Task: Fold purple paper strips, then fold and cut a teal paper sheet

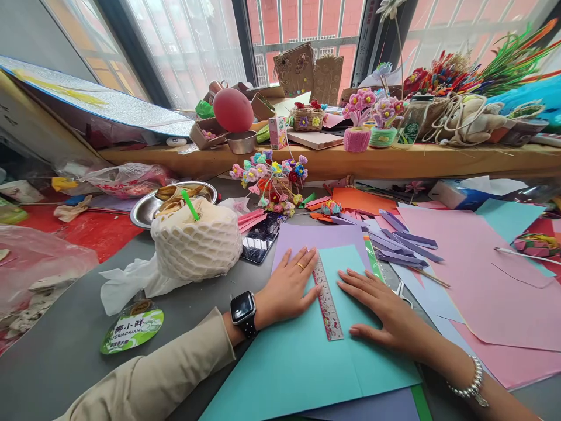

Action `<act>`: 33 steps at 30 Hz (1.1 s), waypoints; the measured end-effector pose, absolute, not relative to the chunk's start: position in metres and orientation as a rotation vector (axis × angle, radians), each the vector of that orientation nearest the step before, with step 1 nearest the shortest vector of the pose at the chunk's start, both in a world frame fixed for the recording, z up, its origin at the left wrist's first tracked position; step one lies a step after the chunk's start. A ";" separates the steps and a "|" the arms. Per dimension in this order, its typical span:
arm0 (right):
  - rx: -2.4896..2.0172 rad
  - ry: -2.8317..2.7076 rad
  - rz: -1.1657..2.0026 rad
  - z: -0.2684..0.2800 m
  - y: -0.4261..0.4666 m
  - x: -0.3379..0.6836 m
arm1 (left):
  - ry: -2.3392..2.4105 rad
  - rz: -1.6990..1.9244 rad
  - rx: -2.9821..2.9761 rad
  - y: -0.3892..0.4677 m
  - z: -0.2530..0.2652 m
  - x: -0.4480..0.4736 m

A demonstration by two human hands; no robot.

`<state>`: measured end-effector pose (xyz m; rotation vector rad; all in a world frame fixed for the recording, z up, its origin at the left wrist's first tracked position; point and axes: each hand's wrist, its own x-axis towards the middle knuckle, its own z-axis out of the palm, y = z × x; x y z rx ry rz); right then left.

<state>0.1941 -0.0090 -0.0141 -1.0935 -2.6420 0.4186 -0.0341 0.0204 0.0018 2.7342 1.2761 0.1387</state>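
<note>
A large turquoise sheet of paper [307, 362] with a faint crease lies in front of me on a purple sheet [322, 235]. On it rests a clear ruler [328, 301] with a red and pink pattern. My left hand [287, 286] lies flat on the paper, its fingertips and thumb at the ruler's left edge. To the ruler's right, my right hand [379, 313] is spread flat on the same sheet, apart from the ruler. Scissors [403, 292] show partly beyond my right hand. Neither hand is closed round anything.
A coconut in white foam net [197, 240] with a green straw stands left, beside a metal bowl [140, 210] and a phone [263, 237]. Purple paper strips [405, 242] and pink sheets [499, 280] lie right. Behind are a flower basket [276, 184] and a crowded wooden ledge [175, 159].
</note>
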 end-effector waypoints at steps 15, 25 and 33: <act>-1.075 -2.659 0.380 -0.014 -0.009 0.194 | 1.264 0.186 2.702 0.020 0.002 -0.034; -1.008 -2.740 0.216 -0.015 -0.012 0.190 | 1.270 0.195 2.699 0.020 0.000 -0.032; -0.999 -2.755 0.180 -0.017 -0.013 0.189 | 1.277 0.185 2.701 0.019 0.000 -0.033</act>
